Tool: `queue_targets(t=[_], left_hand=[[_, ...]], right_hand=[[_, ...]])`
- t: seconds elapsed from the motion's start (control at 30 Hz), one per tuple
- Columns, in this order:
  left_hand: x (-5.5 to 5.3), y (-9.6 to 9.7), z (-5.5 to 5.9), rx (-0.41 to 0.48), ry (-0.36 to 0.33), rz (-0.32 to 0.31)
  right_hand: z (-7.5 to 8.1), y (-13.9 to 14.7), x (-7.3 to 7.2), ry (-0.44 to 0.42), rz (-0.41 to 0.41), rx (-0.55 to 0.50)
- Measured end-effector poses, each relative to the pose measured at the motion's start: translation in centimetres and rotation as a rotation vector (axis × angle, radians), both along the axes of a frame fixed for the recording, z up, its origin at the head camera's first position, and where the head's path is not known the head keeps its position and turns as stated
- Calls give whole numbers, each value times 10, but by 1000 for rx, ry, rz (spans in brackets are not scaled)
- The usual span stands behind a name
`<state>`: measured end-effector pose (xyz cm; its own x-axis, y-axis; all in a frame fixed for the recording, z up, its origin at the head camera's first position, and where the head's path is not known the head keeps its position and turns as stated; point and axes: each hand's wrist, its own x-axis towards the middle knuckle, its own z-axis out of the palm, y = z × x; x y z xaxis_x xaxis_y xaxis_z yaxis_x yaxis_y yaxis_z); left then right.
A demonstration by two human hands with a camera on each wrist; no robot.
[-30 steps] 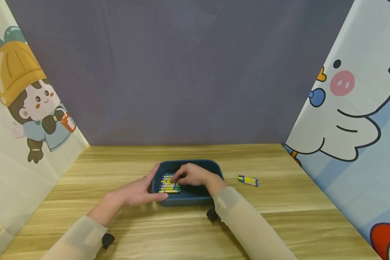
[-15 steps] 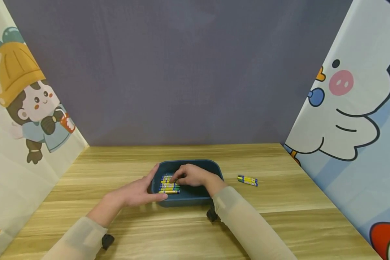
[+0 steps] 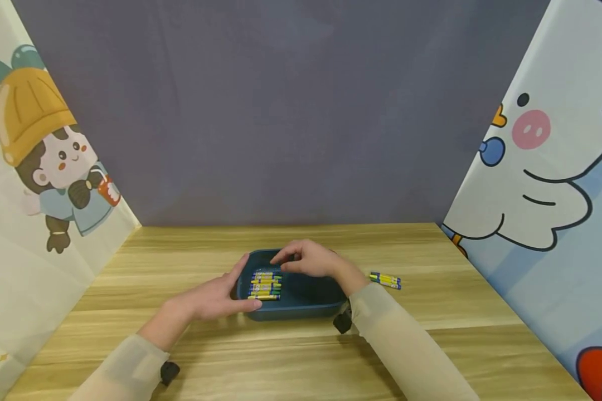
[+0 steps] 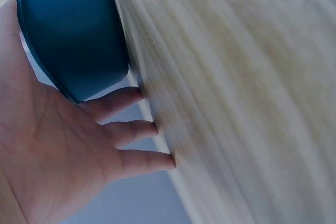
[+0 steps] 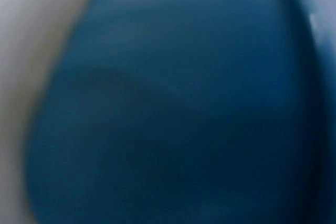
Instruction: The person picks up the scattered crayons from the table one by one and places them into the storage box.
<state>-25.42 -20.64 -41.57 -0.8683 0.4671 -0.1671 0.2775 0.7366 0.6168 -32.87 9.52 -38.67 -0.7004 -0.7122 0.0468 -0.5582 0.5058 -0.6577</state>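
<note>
A dark blue rectangular plastic bin stands on the table. In its left part several yellow-wrapped crayons lie side by side in a row. My left hand spans the bin's left end, thumb along the near side and index finger toward the far corner. The left wrist view shows its other fingers fairly straight, tips at the tabletop, beside the bin's outer wall. Over the bin's far middle hovers my right hand, fingers loosely bent, with nothing visible in it. The right wrist view is blurred and mostly the bin's wall.
To the right of the bin, a small group of crayons lies on the wooden table. A grey panel rises behind the table, and printed cartoon panels flank both sides.
My right hand has risen from the crayons in the bin and moved back and to the right, uncovering the row. My left hand stays at the bin's left end.
</note>
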Motion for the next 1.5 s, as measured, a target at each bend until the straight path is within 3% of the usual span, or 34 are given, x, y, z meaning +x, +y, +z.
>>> queue_targets(t=[0.13, 0.27, 0.47, 0.63, 0.83, 1.2, 1.5], left_hand=[[0, 2, 1, -15, 18, 11], [1, 2, 2, -28, 22, 11], [4, 2, 2, -35, 14, 5], [4, 0, 1, -40, 15, 4], [3, 1, 2, -38, 25, 3], [4, 1, 2, -37, 24, 6], [6, 1, 3, -30, 11, 2]], right_hand=[[17, 41, 0, 44, -73, -42], [20, 96, 0, 39, -161, -59], [5, 178, 1, -17, -261, -4], [-13, 222, 1, -53, -309, 80], [-27, 244, 4, -51, -355, 134], [-40, 253, 2, -73, -352, 93], [-44, 273, 1, -1, -379, 118]])
